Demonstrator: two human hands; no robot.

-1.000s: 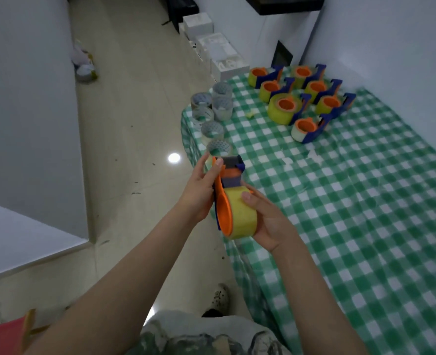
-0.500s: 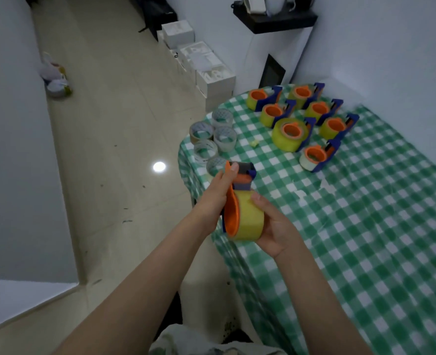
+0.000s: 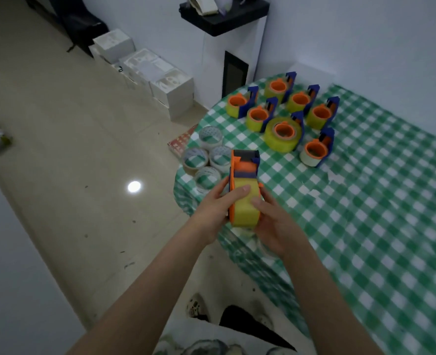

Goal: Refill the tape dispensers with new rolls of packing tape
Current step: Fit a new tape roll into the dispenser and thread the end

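Note:
An orange and blue tape dispenser (image 3: 244,167) loaded with a yellow tape roll (image 3: 245,213) is held between both hands over the table's near left edge. My left hand (image 3: 215,208) grips its left side, with the thumb lying across the yellow roll. My right hand (image 3: 273,226) cups the roll from the right and underneath. Several loaded dispensers (image 3: 283,131) stand in a group at the far end of the green checked table (image 3: 365,226). Several empty cardboard tape cores (image 3: 206,160) lie at the table's left edge, just beyond the held dispenser.
White boxes (image 3: 158,78) line the wall on the floor at the far left. A white cabinet with a black top (image 3: 227,42) stands behind the table. The tiled floor (image 3: 71,162) lies to the left, with a small object at its far left edge.
The camera has tilted up and the view shifted. My left thumb slid from the dispenser's top down onto the yellow roll. Both hands moved the dispenser slightly toward the table.

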